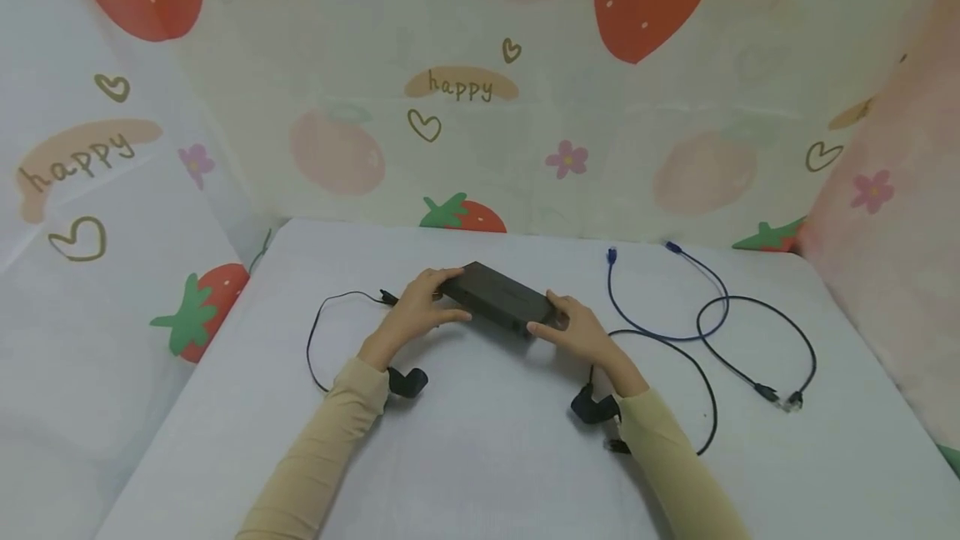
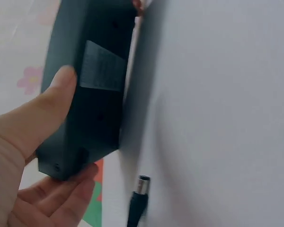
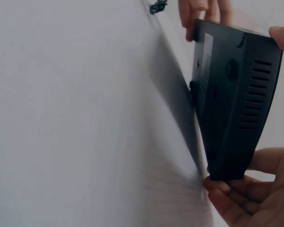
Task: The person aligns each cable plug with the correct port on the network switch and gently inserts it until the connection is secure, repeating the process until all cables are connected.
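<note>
Both hands hold a flat black network switch [image 1: 498, 294], tilted and lifted at least partly off the white table. My left hand [image 1: 412, 307] grips its left end, with the thumb against the face beside a pale label [image 2: 102, 66] in the left wrist view. At the other end, my right hand [image 1: 579, 332] pinches a corner between thumb and fingers. Vent slots [image 3: 255, 94] line one side of the switch in the right wrist view. Close to the left hand lies a thin black power cord's barrel plug [image 2: 138, 203], apart from the switch.
On the right of the table, a blue network cable [image 1: 667, 337] overlaps a looped black network cable [image 1: 810, 340]. Another black cable [image 1: 712, 407] runs behind the right forearm. The thin power cord [image 1: 309, 344] curves left of the left arm. A strawberry-print backdrop [image 1: 465, 165] stands behind.
</note>
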A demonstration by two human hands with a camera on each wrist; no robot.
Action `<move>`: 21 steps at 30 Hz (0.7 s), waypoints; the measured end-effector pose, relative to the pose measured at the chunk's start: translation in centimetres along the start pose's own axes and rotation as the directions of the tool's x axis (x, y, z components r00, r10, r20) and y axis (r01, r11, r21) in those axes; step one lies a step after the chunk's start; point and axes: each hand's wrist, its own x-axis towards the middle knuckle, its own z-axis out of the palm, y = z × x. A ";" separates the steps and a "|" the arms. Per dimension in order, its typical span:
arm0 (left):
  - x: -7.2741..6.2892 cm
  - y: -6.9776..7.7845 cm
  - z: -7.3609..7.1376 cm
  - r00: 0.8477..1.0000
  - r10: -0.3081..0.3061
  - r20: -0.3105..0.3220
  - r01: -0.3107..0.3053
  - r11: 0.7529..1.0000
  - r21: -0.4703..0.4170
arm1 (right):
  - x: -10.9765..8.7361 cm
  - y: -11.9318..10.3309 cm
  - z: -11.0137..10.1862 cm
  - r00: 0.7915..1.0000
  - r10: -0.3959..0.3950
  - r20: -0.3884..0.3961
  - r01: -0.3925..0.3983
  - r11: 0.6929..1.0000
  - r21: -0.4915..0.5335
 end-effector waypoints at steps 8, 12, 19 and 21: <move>-0.1 -0.1 0.8 0.985 0.111 -0.131 -0.106 0.993 0.045 | 0.2 0.4 -0.9 0.999 -0.004 0.037 0.003 0.999 0.040; 0.2 0.1 1.0 0.972 0.180 -0.151 -0.174 0.983 0.056 | 0.3 0.5 -1.2 0.998 -0.009 0.054 0.005 0.997 0.076; 0.7 0.2 1.5 0.950 0.260 -0.171 -0.236 0.961 0.148 | 0.5 0.9 -1.5 0.998 -0.008 0.057 0.004 0.997 0.080; 0.6 0.2 1.7 0.947 0.266 -0.179 -0.237 0.957 0.165 | 0.5 0.9 -1.5 0.998 -0.008 0.064 0.002 0.996 0.090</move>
